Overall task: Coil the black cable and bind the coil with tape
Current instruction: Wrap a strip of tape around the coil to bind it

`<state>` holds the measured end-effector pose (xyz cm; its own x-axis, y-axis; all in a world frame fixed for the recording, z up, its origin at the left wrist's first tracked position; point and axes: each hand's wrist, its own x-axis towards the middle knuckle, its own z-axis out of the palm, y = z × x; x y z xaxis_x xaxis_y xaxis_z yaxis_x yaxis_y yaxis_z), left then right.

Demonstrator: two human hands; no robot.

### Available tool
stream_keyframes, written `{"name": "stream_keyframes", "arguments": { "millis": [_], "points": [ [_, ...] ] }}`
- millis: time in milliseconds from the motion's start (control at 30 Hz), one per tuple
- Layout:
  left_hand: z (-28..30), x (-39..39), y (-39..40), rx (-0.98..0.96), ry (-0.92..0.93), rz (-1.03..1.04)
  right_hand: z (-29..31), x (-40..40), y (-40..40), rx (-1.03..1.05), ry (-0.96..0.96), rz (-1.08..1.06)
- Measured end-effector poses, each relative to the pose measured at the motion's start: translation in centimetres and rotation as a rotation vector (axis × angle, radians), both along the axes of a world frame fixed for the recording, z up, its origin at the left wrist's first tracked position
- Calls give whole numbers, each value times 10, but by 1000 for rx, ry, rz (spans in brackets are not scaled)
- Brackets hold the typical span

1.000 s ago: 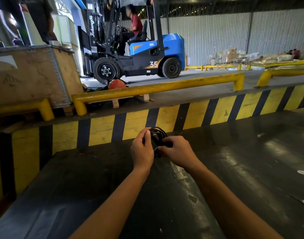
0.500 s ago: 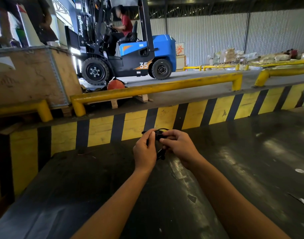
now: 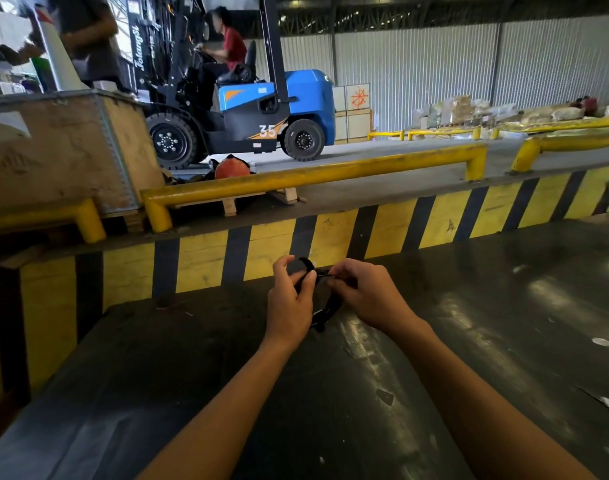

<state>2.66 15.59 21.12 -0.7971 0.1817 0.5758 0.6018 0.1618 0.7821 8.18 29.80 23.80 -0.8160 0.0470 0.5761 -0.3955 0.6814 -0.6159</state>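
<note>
A small coil of black cable (image 3: 325,311) hangs between my two hands above the dark worktable (image 3: 330,393). My left hand (image 3: 289,306) pinches the coil's upper left part with thumb and fingers. On the right, my right hand (image 3: 365,296) grips the coil's top, fingers curled over it. The lower loop of the coil droops below both hands. Most of the coil is hidden by my fingers. I cannot make out any tape.
A yellow-and-black striped wall (image 3: 296,244) borders the table's far edge, with yellow guard rails (image 3: 313,174) behind it. A blue forklift (image 3: 247,112) with a driver stands beyond, next to a wooden crate (image 3: 60,150). Another person (image 3: 88,39) stands at the far left.
Both hands shifted slightly on the coil; the coil now sits flatter between them with its lower loop hanging down. The forklift has rolled left in the background.
</note>
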Motion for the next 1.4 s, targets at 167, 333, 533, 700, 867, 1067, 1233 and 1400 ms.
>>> {"name": "stream_keyframes", "arguments": {
  "millis": [167,333,533,700,867,1067,1233,1400],
  "points": [
    [-3,0,-3,-63,-78,-95,-8,-4,13,113,79,-54],
    [-2,3,-6,-94,-173,-211,-12,-5,27,-50,-93,157],
    [2,7,-8,-115,-284,-325,-23,-3,30,-287,-210,299],
    [-4,7,-9,-104,-422,-363,-38,-5,25,-398,-129,257],
    [-19,6,-14,100,-589,-425,-58,-9,14,-639,-36,165],
    [-52,17,-15,348,-869,-439,-81,-13,6,-772,51,22],
    [-66,23,0,492,-960,-368,-100,-19,3,-847,65,-155],
    [-82,20,8,443,-962,-300,-129,-29,-8,-1027,-230,-161]
  ]
}}
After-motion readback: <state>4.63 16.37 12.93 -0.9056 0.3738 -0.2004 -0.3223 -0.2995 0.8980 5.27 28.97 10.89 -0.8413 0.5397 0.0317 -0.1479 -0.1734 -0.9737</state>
